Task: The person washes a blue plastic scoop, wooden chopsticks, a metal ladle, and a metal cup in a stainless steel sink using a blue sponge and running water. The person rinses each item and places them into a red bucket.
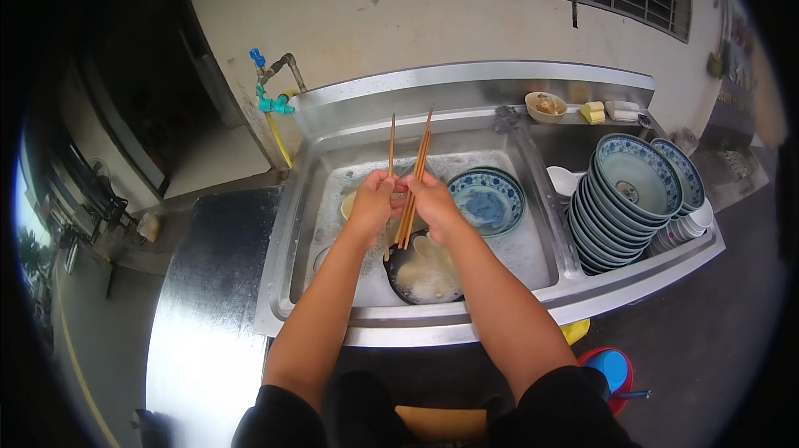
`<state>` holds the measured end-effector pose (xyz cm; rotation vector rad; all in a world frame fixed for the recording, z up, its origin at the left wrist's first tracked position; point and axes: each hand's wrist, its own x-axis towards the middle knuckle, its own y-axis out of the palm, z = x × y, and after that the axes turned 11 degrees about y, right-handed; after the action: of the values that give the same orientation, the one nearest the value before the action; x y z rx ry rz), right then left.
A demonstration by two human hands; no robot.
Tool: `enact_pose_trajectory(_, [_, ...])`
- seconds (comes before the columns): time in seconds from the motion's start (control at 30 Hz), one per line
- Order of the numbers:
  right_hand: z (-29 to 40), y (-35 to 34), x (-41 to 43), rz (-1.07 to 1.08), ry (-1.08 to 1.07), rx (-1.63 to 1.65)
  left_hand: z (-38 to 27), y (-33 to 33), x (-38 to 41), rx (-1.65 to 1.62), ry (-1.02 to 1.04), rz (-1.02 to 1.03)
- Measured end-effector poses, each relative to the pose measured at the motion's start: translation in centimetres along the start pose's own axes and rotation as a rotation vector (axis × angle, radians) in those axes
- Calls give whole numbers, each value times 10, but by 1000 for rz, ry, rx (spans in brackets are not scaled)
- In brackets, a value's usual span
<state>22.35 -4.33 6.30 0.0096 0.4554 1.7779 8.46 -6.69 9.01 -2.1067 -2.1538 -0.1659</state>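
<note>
Over the left basin of a stainless steel sink (537, 242), my left hand (373, 201) grips a single wooden chopstick (392, 142). Beside it, my right hand (434, 203) holds a small bundle of wooden chopsticks (406, 223), tips pointing away from me. The two hands almost meet at the fingertips. Below them a dark round pan (393, 282) holds cloudy, foamy water and a pale ladle or spoon, partly covered by my right hand. To the right, a blue-patterned bowl (517, 189) sits in suds with a blue cloth (485, 207) inside. A cream bowl (348, 204) shows partly behind my left hand.
Stacked blue-patterned bowls (605, 223) and white cups (680, 229) fill the right basin. The back ledge bears steel wool (505, 118), a small bowl (545, 107) and a yellow sponge (592, 112). A teal tap (274, 102) stands at left, beyond a metal table (218, 260).
</note>
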Motion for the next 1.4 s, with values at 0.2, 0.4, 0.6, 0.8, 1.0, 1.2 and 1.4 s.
enact_pose_trajectory(0.2, [6,2,-16,14,95,50,4,27,-19,-169,-65,-28])
enact_pose_trajectory(0.4, [-3,6,-7,-29,93,150,24,25,-15,-215,5,23])
enact_pose_trajectory(0.6, [-3,1,-11,-65,109,43,23,24,-20,-186,24,157])
enact_pose_trajectory(0.8, [16,-9,-17,5,137,-139,15,19,-18,-177,-10,250])
enact_pose_trajectory(1.0, [22,-2,-17,-333,-343,-68,20,10,-24,-38,-162,512])
enact_pose_trajectory(1.2, [33,-39,-11,-379,-409,-109,8,12,-27,-78,-273,665])
enact_pose_trajectory(1.4, [28,-43,-2,-240,-166,-217,24,3,-19,-175,-229,521])
